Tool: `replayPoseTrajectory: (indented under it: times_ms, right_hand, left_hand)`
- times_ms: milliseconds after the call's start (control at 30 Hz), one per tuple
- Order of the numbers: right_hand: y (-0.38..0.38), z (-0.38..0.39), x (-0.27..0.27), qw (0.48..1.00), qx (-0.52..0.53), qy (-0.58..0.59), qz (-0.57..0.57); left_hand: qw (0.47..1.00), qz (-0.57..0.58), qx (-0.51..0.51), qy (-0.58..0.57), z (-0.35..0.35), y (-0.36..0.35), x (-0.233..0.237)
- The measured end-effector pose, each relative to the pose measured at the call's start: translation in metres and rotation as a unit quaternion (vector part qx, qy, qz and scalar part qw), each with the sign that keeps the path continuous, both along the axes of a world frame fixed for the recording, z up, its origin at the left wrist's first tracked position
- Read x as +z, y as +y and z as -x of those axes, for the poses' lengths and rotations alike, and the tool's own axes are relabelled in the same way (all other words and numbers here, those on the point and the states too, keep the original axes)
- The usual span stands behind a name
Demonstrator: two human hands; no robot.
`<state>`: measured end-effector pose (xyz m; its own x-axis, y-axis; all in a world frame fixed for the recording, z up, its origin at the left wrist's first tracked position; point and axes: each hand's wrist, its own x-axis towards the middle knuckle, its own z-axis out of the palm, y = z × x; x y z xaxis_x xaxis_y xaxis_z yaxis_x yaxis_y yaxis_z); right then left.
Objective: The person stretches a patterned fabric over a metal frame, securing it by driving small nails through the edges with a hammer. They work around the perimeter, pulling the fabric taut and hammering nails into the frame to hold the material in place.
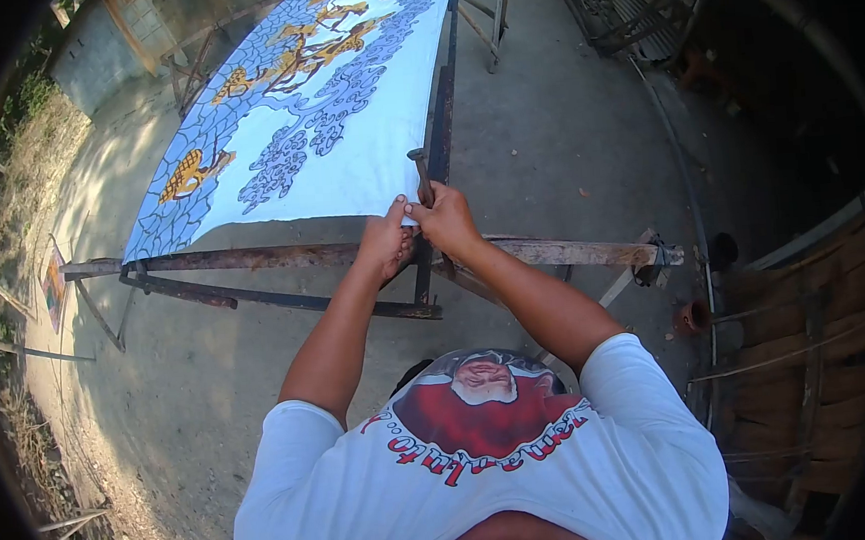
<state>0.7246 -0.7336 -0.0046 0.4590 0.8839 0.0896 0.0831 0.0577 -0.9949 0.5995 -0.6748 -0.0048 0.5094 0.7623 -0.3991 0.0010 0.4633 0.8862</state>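
Note:
A white cloth (366, 179) painted with a blue mosaic pattern, yellow-brown figures and grey-blue cloud shapes is stretched over a frame of dark bars. At its near right corner my left hand (388, 243) is closed, thumb and fingers pinching the cloth's edge. Right beside it, my right hand (447, 221) is closed at the same corner, its thumb against the cloth. A dark, hammer-like tool (421, 170) sticks up from the right hand, its head uppermost. The fingers hide its lower part and whatever lies between the hands.
A wooden beam (562, 252) on trestle legs runs crosswise under the frame's near end. Another trestle (498, 25) stands at the far end. A brown pot (694, 317) sits on the concrete floor at right, near a plank wall (810, 364). A small building (116, 51) is far left.

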Motion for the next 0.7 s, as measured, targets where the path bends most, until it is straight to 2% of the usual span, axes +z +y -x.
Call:
replayPoseTrajectory:
  times_ms: [100, 167, 267, 400, 433, 467, 533, 700]
  right_hand:
    - [-0.003, -0.009, -0.015, 0.997, 0.007, -0.077, -0.002]
    - [-0.012, -0.024, -0.036, 0.972, 0.002, -0.230, 0.054]
    - [-0.038, -0.019, -0.027, 0.948, -0.027, -0.313, 0.046]
    - [-0.046, 0.002, 0.013, 0.932, 0.018, -0.359, 0.051]
    - [-0.046, 0.005, 0.017, 0.909, 0.059, -0.410, 0.057]
    - [-0.047, 0.008, 0.022, 0.881, 0.100, -0.458, 0.062]
    - [-0.047, 0.017, 0.036, 0.868, 0.120, -0.473, 0.089]
    - [-0.036, 0.010, 0.021, 0.813, 0.178, -0.533, 0.152]
  left_hand:
    - [0.996, 0.089, -0.024, -0.012, -0.009, -0.006, -0.020]
    - [0.988, 0.145, -0.040, -0.030, -0.015, -0.012, -0.049]
    - [0.977, 0.204, -0.039, -0.040, -0.021, -0.014, -0.086]
    - [0.961, 0.253, -0.062, -0.092, -0.014, -0.004, -0.087]
    - [0.961, 0.255, -0.059, -0.093, -0.013, -0.005, -0.087]
    - [0.954, 0.260, -0.066, -0.132, -0.013, -0.006, -0.087]
    - [0.937, 0.266, -0.077, -0.212, -0.013, -0.006, -0.086]
    - [0.918, 0.285, -0.076, -0.266, -0.012, 0.001, -0.104]
